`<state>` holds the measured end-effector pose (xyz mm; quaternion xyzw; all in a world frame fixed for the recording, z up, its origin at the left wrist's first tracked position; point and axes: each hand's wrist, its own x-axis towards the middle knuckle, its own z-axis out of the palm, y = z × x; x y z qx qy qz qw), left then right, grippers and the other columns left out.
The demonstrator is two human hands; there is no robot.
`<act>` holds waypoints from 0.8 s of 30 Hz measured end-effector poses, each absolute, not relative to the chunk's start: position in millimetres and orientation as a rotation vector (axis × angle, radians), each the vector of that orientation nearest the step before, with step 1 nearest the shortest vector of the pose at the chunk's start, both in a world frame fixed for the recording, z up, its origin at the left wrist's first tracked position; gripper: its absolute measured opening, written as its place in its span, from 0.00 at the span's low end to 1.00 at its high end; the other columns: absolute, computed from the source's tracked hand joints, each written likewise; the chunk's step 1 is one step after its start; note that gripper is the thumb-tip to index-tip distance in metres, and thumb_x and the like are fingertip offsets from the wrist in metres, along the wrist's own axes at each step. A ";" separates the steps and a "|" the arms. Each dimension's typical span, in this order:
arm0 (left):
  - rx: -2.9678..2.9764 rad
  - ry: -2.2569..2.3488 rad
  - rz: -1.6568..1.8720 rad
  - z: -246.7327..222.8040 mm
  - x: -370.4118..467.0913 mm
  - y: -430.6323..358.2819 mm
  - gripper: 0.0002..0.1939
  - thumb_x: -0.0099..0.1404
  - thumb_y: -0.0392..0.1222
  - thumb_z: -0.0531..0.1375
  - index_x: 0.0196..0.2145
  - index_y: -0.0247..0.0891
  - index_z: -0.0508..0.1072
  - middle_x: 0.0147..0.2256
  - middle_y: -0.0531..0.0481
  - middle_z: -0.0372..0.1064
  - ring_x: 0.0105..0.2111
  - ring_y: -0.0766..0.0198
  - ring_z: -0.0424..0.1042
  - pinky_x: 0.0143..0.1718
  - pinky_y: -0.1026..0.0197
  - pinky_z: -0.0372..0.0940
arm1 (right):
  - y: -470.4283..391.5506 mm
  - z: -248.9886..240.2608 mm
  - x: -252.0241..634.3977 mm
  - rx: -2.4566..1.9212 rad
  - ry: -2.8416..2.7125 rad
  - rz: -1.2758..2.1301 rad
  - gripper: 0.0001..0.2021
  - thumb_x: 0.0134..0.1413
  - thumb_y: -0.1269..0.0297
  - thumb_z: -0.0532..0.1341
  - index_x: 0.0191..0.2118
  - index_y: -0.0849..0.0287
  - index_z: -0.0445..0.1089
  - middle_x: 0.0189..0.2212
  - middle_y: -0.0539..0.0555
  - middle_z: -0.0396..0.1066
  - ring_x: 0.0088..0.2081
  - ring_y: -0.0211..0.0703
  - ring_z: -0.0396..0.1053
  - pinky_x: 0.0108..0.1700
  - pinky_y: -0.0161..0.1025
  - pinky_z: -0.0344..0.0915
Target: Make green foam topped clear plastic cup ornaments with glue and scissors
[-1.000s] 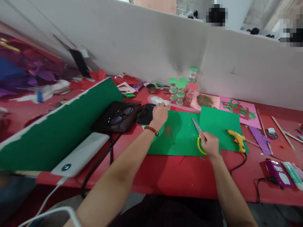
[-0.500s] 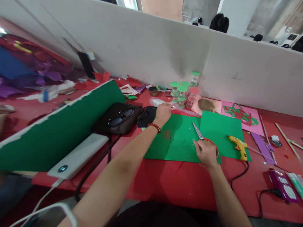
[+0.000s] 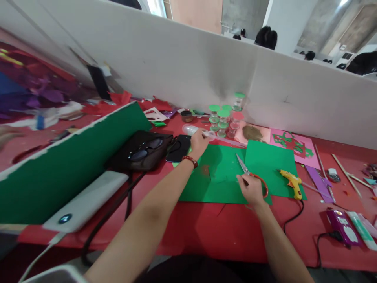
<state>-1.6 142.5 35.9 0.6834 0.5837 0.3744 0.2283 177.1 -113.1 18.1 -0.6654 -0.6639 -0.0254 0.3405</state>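
My left hand (image 3: 199, 142), with a bead bracelet at the wrist, reaches over the far side of the green sheet (image 3: 194, 188). Its fingers are closed at a clear plastic piece (image 3: 210, 135), whose full shape is partly covered. A dark phone (image 3: 178, 148) lies just left of this hand. Curled over the sheet, my right hand (image 3: 250, 188) is closed beside the orange handles of the scissors (image 3: 243, 163). Their blades point away from me. What its fingers hold, if anything, is hidden. A second green sheet (image 3: 265, 153) lies right of the scissors.
A yellow glue gun (image 3: 291, 183) rests at the right, near a purple device (image 3: 343, 228). Small lidded jars (image 3: 223, 122) stand by the white partition (image 3: 176, 67). Left are a dark pouch (image 3: 132, 153), sunglasses (image 3: 145, 150), a power bank (image 3: 88, 200) and a green board (image 3: 73, 161).
The whole view has shifted slightly. My left hand has moved a little left with the clear plastic piece. My right hand and the scissors keep their places on the sheet.
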 end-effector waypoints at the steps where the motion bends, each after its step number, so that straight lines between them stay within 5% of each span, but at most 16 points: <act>1: 1.871 1.595 1.041 38.9 -3.0 139.4 0.19 0.61 0.34 0.60 0.50 0.35 0.78 0.38 0.45 0.80 0.38 0.58 0.77 0.44 0.58 0.69 | -106.6 21.7 176.2 -1.732 -1.716 -0.033 0.26 0.74 0.52 0.52 0.22 0.55 0.65 0.17 0.49 0.68 0.20 0.39 0.65 0.28 0.36 0.57; 3: 1.870 1.545 1.054 46.5 -5.7 130.1 0.19 0.61 0.35 0.59 0.49 0.34 0.80 0.38 0.45 0.80 0.38 0.57 0.77 0.45 0.58 0.69 | -85.7 30.0 173.2 -1.728 -1.692 0.019 0.20 0.73 0.54 0.55 0.28 0.55 0.72 0.22 0.50 0.73 0.23 0.40 0.69 0.30 0.36 0.63; 5: 1.890 1.465 1.062 54.9 -7.0 117.1 0.20 0.61 0.36 0.59 0.49 0.34 0.81 0.39 0.45 0.80 0.38 0.57 0.77 0.45 0.58 0.69 | -56.1 38.0 168.0 -1.715 -1.662 0.041 0.10 0.69 0.58 0.60 0.46 0.55 0.76 0.37 0.54 0.80 0.32 0.44 0.76 0.38 0.39 0.71; 7: 1.918 1.380 1.064 62.9 -6.5 102.1 0.23 0.60 0.36 0.60 0.52 0.35 0.82 0.38 0.47 0.80 0.37 0.58 0.77 0.44 0.59 0.70 | -23.4 44.8 160.7 -1.675 -1.600 0.086 0.28 0.60 0.61 0.67 0.65 0.56 0.67 0.56 0.64 0.75 0.43 0.51 0.78 0.46 0.46 0.75; 9: 1.954 1.296 1.063 69.4 -5.0 88.3 0.25 0.60 0.36 0.60 0.54 0.36 0.81 0.37 0.48 0.80 0.36 0.59 0.76 0.44 0.59 0.70 | 5.3 49.9 152.8 -1.585 -1.644 0.104 0.44 0.52 0.64 0.73 0.73 0.55 0.57 0.64 0.68 0.68 0.62 0.62 0.69 0.60 0.57 0.71; 11: 1.989 1.223 1.055 74.0 -4.4 79.3 0.24 0.60 0.37 0.61 0.53 0.37 0.82 0.36 0.48 0.79 0.35 0.59 0.76 0.43 0.58 0.71 | 25.5 53.7 146.6 -1.545 -1.710 0.106 0.43 0.53 0.67 0.71 0.73 0.57 0.57 0.65 0.69 0.65 0.68 0.62 0.64 0.66 0.58 0.66; 14: 2.020 1.142 1.049 77.7 -9.3 79.9 0.23 0.63 0.38 0.61 0.54 0.36 0.82 0.38 0.45 0.78 0.37 0.58 0.76 0.44 0.56 0.72 | 40.2 57.4 144.0 -1.544 -1.708 0.119 0.36 0.54 0.68 0.69 0.69 0.59 0.64 0.63 0.67 0.70 0.65 0.60 0.68 0.67 0.56 0.66; 17: 2.059 0.944 0.999 78.8 -21.1 96.0 0.26 0.63 0.43 0.65 0.59 0.40 0.79 0.54 0.39 0.75 0.49 0.55 0.77 0.49 0.55 0.74 | 44.8 58.0 148.4 -1.516 -1.601 0.258 0.37 0.51 0.67 0.71 0.67 0.56 0.65 0.60 0.64 0.74 0.59 0.58 0.75 0.61 0.54 0.72; 20: 2.159 0.681 0.880 77.2 -31.7 114.5 0.41 0.53 0.41 0.74 0.65 0.48 0.73 0.69 0.40 0.63 0.67 0.47 0.66 0.58 0.51 0.71 | 47.1 53.7 152.2 -1.423 -1.468 0.517 0.34 0.50 0.62 0.74 0.62 0.56 0.66 0.56 0.61 0.78 0.51 0.51 0.80 0.53 0.49 0.77; 24: 2.261 0.604 0.800 69.9 -33.8 120.3 0.33 0.58 0.35 0.68 0.62 0.44 0.75 0.60 0.41 0.75 0.59 0.50 0.75 0.60 0.46 0.70 | 48.5 40.9 148.7 -1.395 -1.359 0.668 0.26 0.49 0.55 0.76 0.51 0.55 0.72 0.47 0.58 0.81 0.49 0.49 0.80 0.49 0.46 0.77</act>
